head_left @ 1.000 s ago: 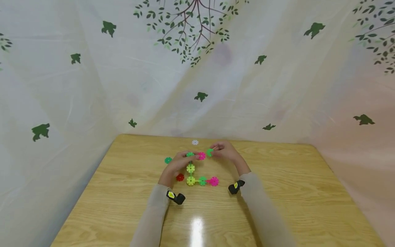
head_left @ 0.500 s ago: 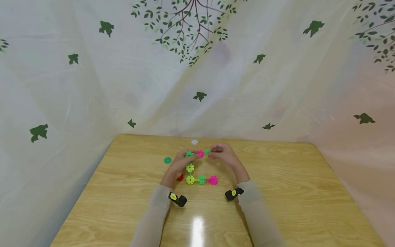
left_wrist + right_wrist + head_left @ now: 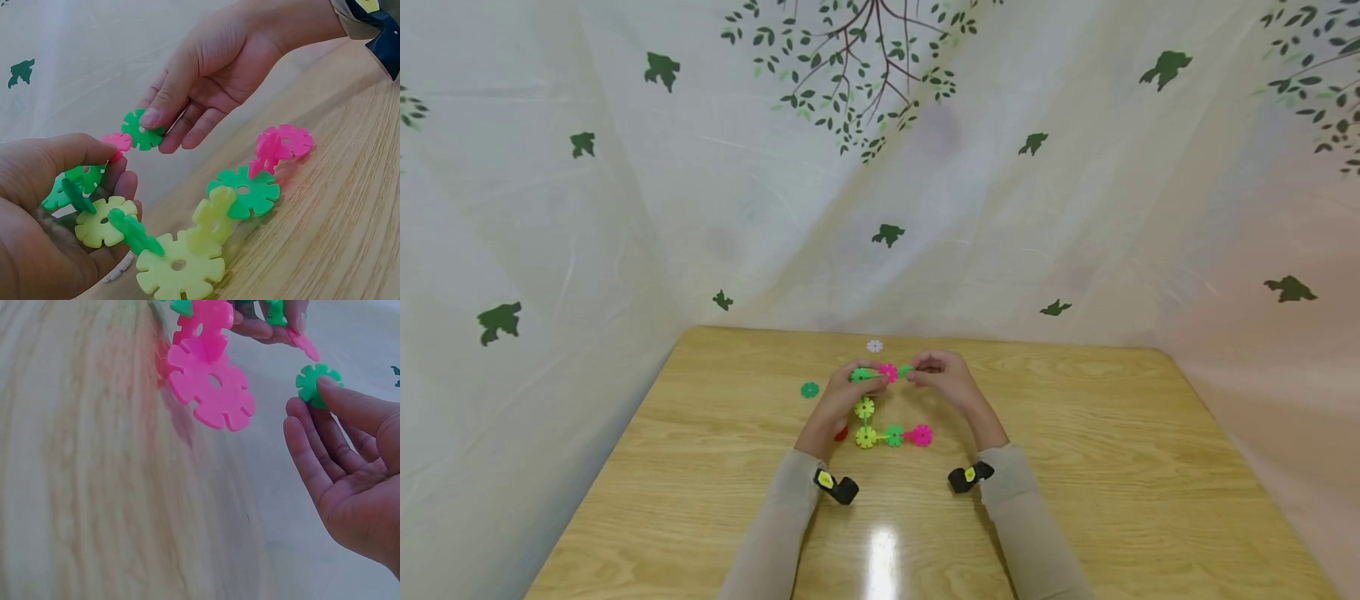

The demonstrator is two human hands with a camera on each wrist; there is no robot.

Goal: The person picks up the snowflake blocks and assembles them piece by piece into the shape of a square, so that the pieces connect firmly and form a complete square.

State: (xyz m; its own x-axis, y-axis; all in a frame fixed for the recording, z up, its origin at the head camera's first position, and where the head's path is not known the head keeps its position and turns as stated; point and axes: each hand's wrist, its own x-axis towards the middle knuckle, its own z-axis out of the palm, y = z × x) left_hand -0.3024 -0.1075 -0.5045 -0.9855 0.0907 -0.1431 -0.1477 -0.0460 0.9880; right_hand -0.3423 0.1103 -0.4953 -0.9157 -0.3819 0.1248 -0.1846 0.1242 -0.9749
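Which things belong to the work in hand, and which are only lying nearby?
In the job:
chain of yellow, green and pink notched plastic discs, in the left hand
green notched plastic disc, in the right hand

Apparently lying about:
white notched disc
teal notched disc
red disc, partly hidden

Soft light — glare on tabletop (image 3: 882, 557), faint shadows

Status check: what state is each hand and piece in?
Left hand, pinching upper pink disc
Right hand, pinching a green disc
That green disc, joining to pink unclear
Chain, linked, open C shape
Teal disc, loose on table
White disc, loose
Red disc, partly hidden
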